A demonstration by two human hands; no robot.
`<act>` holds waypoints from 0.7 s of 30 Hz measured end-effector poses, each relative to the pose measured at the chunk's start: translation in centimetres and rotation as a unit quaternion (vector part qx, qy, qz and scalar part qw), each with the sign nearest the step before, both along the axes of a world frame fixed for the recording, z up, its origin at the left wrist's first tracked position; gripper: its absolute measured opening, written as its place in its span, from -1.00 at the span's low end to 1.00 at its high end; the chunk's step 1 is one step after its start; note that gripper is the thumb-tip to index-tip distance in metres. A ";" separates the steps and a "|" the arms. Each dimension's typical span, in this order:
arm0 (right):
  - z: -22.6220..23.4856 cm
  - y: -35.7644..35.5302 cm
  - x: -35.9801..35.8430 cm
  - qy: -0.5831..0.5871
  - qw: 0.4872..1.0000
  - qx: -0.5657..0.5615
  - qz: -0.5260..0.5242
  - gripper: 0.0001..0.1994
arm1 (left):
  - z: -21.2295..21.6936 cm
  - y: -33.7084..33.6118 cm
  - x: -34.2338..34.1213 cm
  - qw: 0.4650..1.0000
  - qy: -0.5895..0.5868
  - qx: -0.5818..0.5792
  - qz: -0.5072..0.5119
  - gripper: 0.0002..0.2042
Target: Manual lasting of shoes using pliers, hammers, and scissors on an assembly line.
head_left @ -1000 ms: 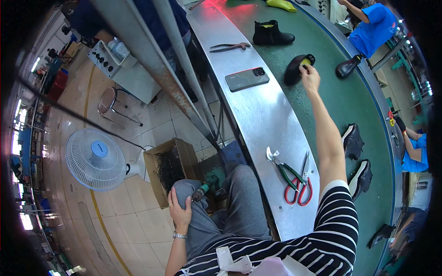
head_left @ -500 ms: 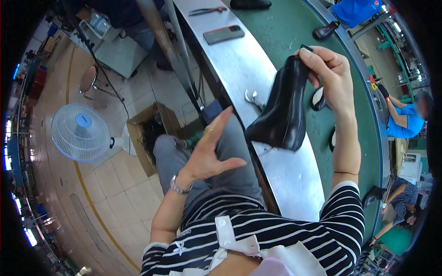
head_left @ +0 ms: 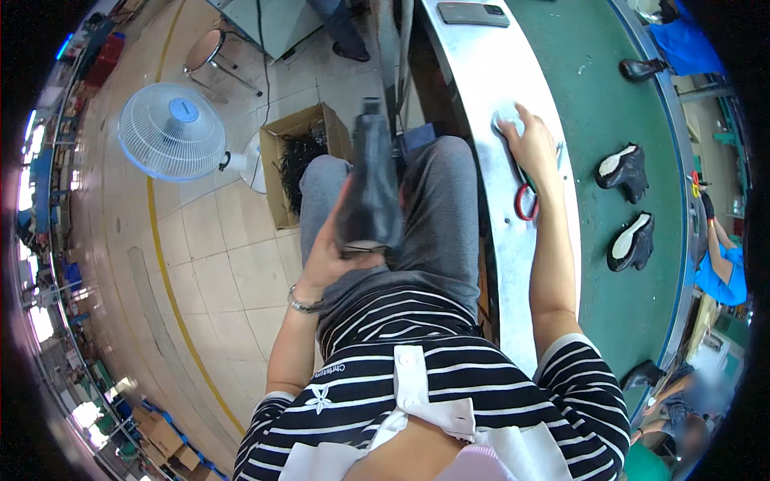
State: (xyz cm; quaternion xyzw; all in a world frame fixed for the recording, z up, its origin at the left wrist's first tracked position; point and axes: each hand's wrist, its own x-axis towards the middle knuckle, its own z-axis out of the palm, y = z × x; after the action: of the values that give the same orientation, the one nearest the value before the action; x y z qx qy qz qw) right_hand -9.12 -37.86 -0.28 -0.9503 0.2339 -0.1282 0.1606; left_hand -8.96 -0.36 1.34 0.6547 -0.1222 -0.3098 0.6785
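A black leather ankle boot (head_left: 370,180) hangs above my lap, slightly blurred by motion. My left hand (head_left: 330,256) is closed around its lower part from beneath. My right hand (head_left: 531,144) is over the metal ledge, its thumb and index finger apart around the shiny head of a metal hand tool (head_left: 503,120). The palm hides most of that tool, and no firm grip on it shows. Just below the hand lies a red loop handle (head_left: 525,202), like that of scissors.
The metal ledge (head_left: 513,280) borders a green bench surface (head_left: 589,104). On it lie a phone (head_left: 473,14) and several black shoes, one a boot with a pale sole (head_left: 622,170). To my left stand an open carton (head_left: 289,204) and a white fan (head_left: 172,132). Other people sit at far right.
The boot has passed from my right hand to my left and moved left over my lap. My right hand has come down to the tool on the ledge. The view has shifted too.
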 end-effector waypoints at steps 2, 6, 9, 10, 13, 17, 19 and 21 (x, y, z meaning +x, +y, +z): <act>-3.8 -1.2 -1.9 0.134 0.990 -0.012 -0.048 -0.47 | -2.0 4.8 0.2 0.986 0.161 0.027 0.025 -0.19; -6.8 -1.1 -4.7 0.070 0.994 -0.074 -0.025 -0.51 | -2.3 8.5 0.9 0.966 0.226 -0.032 0.123 -0.46; -6.2 -1.7 -4.3 0.118 0.991 -0.058 -0.017 -0.55 | -1.8 7.7 2.1 0.946 0.298 -0.057 0.114 -0.47; -6.0 -1.7 -4.0 0.122 0.992 -0.020 -0.025 -0.57 | -1.3 7.0 2.3 0.940 0.321 -0.043 0.106 -0.48; -4.2 -0.9 -3.4 0.094 0.953 0.282 -0.065 -0.54 | 0.0 4.2 3.2 0.947 0.317 -0.024 0.047 -0.43; 2.6 6.2 -3.9 0.032 0.840 0.541 -0.010 -0.59 | 0.5 1.2 4.1 0.967 0.253 0.000 0.016 -0.32; 6.3 9.7 -3.5 0.073 0.801 0.592 0.046 -0.57 | -0.2 0.2 4.7 0.972 0.234 -0.010 0.015 -0.31; 8.3 12.2 -3.1 0.105 0.774 0.615 0.111 -0.44 | -0.7 -0.5 4.6 0.985 0.169 0.035 0.013 -0.23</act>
State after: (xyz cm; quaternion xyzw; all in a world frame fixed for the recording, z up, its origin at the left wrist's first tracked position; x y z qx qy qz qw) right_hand -12.24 -25.63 7.98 -0.6760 0.1715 0.1623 0.6980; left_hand -4.40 -0.85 0.67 0.6175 0.0135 -0.4117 0.6701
